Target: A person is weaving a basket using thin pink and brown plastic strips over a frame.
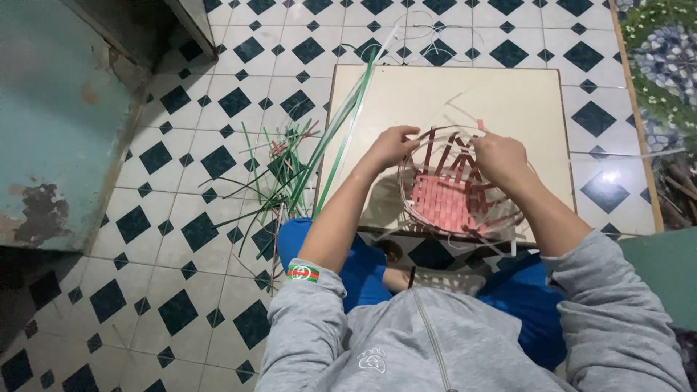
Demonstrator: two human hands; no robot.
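A half-woven basket (pixel 443 199) with a pink woven base and dark red and clear upright strips sits on a low cream table (pixel 508 94). My left hand (pixel 392 147) pinches the basket's far left rim. My right hand (pixel 499 158) grips strips at the far right rim. Both hands are closed on the plastic strips, and the fingertips are partly hidden behind the uprights.
Long green strips (pixel 341 123) lean off the table's left edge. A heap of green and pink strip offcuts (pixel 279 170) lies on the tiled floor. A teal wall (pixel 58 109) stands at left; a flowered mat (pixel 661 65) lies at right.
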